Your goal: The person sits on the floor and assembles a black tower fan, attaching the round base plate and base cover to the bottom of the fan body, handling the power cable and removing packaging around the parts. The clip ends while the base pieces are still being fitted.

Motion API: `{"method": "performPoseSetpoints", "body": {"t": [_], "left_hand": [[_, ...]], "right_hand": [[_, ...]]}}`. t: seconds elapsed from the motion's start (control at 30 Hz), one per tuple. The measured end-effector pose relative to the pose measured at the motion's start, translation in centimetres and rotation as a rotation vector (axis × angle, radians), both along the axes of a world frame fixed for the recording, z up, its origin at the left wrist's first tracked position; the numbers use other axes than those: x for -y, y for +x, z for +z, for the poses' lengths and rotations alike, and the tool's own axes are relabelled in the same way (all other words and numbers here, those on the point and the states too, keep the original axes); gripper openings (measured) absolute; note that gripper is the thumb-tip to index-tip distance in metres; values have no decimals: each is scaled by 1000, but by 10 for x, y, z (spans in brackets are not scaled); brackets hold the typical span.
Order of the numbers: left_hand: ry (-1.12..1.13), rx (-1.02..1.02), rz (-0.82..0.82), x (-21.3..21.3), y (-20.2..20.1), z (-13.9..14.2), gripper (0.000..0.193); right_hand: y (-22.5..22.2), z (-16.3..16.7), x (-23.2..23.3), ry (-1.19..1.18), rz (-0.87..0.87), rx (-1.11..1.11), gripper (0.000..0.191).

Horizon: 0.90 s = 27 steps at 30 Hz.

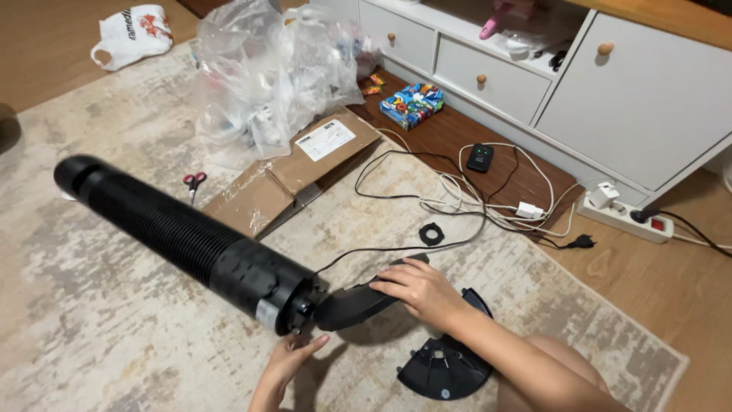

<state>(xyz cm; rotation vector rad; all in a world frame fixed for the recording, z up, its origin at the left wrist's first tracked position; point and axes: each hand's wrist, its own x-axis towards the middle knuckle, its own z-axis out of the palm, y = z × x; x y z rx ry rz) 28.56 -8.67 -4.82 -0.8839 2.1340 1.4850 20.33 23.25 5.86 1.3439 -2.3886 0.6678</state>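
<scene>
My right hand (418, 290) lies with fingers together on the black base half (354, 303); my left hand (290, 357), fingers loosely spread, props the tower fan (183, 238).

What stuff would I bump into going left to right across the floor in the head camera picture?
White shopping bag → red-handled scissors → cardboard box → colourful box → black ring → black adapter → white power strip.
</scene>
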Motion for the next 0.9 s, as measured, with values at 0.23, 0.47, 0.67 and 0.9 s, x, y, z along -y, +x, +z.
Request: {"method": "performPoseSetpoints", "body": {"t": [0.23, 0.47, 0.67, 0.9], "left_hand": [[555, 98, 586, 18, 14, 4, 60], [185, -645, -80, 25, 79, 36, 54], [263, -93, 136, 20, 41, 57, 73], [995, -156, 223, 11, 8, 136, 106]], "right_hand": [[6, 14, -9, -53, -49, 13, 56], [19, 32, -13, -74, -45, 4, 52], [22, 51, -10, -130, -40, -42, 53], [30, 77, 25, -200, -21, -136, 60]]}}
